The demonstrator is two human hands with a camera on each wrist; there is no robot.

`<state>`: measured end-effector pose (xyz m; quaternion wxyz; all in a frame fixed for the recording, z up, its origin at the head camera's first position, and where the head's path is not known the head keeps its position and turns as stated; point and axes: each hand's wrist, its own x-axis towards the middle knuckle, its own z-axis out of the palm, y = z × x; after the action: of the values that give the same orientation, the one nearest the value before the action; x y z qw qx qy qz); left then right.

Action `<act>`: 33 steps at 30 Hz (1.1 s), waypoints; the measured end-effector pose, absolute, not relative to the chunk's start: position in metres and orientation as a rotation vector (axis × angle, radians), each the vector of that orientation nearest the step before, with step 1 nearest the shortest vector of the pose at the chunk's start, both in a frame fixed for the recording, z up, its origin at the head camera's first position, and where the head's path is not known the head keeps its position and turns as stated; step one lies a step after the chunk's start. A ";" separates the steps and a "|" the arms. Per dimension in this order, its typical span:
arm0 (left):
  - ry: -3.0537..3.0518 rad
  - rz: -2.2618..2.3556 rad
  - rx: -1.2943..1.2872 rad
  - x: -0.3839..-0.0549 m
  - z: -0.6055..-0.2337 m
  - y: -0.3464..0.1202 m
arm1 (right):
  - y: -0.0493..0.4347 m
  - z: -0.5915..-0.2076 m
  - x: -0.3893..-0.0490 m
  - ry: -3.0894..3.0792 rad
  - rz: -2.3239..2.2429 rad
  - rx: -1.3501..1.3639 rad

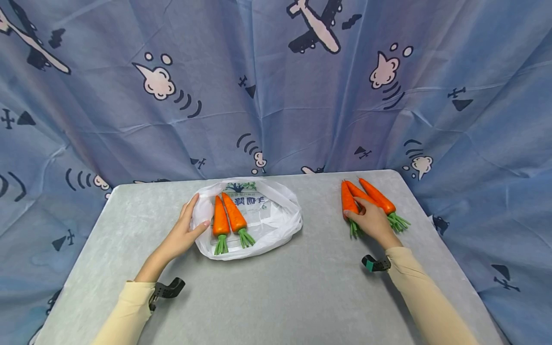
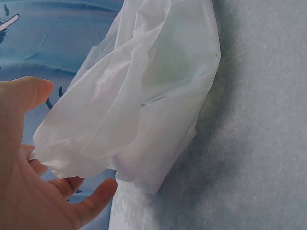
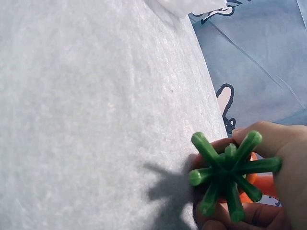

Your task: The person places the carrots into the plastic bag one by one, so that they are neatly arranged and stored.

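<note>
A white plastic bag (image 1: pixel 282 225) lies spread on the table, with two orange toy-like carrots (image 1: pixel 220 218) with green stems on it. My left hand (image 1: pixel 183 235) is at the bag's left edge, thumb and fingers spread; in the left wrist view the bag's edge (image 2: pixel 81 148) runs between them and touches the fingers. Over on the right, my right hand (image 1: pixel 371 220) grips the leftmost carrot (image 1: pixel 348 199) of a group of three, thumb on one side and fingers on the other. Its green stem (image 3: pixel 228 172) points at the right wrist camera.
Beside the gripped carrot lie a middle carrot (image 1: pixel 359 191), partly hidden by my hand, and a right carrot (image 1: pixel 379 195). They are near the far right corner of the grey table (image 1: pixel 276 297). A blue patterned curtain (image 1: pixel 276 96) hangs behind the table.
</note>
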<state>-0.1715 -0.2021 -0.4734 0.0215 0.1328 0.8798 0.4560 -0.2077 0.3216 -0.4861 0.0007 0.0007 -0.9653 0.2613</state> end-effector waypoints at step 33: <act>2.718 1.424 0.399 -0.171 -0.473 -0.202 | 0.294 -0.467 -0.204 -2.978 0.851 0.113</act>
<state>-0.1714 -0.2025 -0.4733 0.0237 0.1290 0.8782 0.4600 -0.2037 0.2942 -0.4672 0.0209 0.0365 -0.9607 0.2745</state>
